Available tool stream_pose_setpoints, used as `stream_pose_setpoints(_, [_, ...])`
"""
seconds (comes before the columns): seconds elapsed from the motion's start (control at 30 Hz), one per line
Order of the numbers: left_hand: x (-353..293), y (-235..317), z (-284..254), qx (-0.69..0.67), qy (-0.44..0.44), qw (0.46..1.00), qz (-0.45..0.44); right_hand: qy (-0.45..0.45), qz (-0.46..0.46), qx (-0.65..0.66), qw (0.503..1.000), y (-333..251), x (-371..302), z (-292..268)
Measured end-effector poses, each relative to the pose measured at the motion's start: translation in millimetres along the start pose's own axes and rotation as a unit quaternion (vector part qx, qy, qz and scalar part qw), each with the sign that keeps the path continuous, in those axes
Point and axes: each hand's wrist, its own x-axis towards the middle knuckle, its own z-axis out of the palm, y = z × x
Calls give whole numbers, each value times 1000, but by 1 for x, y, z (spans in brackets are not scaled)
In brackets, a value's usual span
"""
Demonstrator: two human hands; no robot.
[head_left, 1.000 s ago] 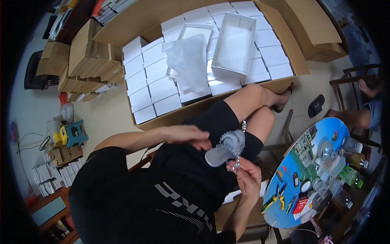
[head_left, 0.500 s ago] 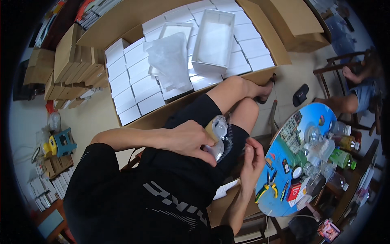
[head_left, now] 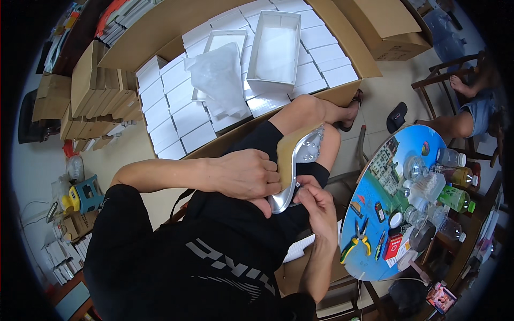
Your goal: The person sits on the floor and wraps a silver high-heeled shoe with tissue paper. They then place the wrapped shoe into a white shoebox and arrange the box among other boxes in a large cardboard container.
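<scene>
A shoe [head_left: 287, 152] with a tan sole, a shiny silver edge and a clear upper dotted with sparkling stones is held over my lap. My left hand [head_left: 249, 172] is closed around its lower part, thumb toward the silver end. Beside the silver edge, my right hand [head_left: 319, 208] is closed, its thumb and fingertips pinched together. A small shiny spot shows at those fingertips; I cannot tell whether it is a loose piece or part of the shoe.
Ahead stands a large carton [head_left: 369, 67] full of white boxes, with an open white box [head_left: 274, 51] and white wrapping [head_left: 219, 80] on top. At right, a round blue table [head_left: 369, 203] bears pliers [head_left: 356, 243], bottles and a red pack. Another person's legs [head_left: 455, 124] are at far right.
The shoe has turned and risen, showing more of its tan sole and stones. My right hand has moved left to the shoe, its fingers closing into a pinch.
</scene>
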Motion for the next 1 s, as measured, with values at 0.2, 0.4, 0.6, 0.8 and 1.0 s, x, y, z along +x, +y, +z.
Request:
stream_pose_setpoints(0.2, [-3,-4,-5,-58,48,996,-54,71,-128,-270,952,-14,-13,-23])
stream_pose_setpoints(0.4, [16,3,-42,-353,-8,894,-275,177,-223,-472,834,-58,-31,19])
stream_pose_setpoints(0.6, [29,-4,-53,-588,-130,743,-292,84,-234,-494,833,-67,-25,9])
stream_pose_setpoints(0.8, [26,-1,-45,-638,-151,678,-333,20,-204,-424,882,-73,-31,-33])
stream_pose_setpoints(1.0, [25,12,-13,-729,-52,602,-321,100,-209,-250,940,-57,-19,-7])
